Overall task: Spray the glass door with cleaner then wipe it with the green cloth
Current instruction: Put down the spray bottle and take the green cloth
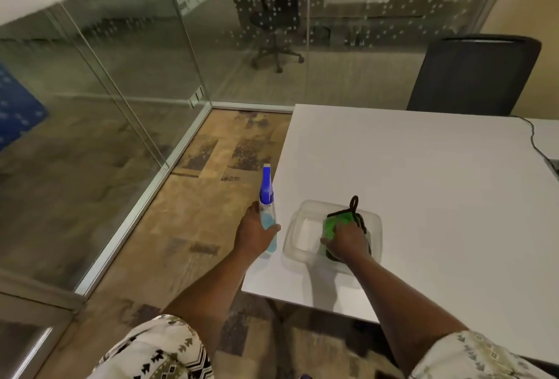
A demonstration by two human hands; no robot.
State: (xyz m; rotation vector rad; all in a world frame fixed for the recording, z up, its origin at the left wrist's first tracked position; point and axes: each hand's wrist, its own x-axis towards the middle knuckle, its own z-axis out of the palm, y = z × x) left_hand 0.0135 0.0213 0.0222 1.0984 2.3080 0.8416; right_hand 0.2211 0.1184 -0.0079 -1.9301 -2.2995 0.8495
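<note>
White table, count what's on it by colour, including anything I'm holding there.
Blue: 1, spray bottle in the left hand
Green: 1, cloth under the right hand
Clear: 1, plastic container
Black: 1, cord
Total: 4

Upright spray bottle; tub-held green cloth

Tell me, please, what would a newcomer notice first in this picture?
First, the bright spray bottle with blue liquid, gripped by the left hand at the white table's near-left corner. Next, the right hand pressing the green cloth inside a clear container. Glass walls stand behind.
</note>
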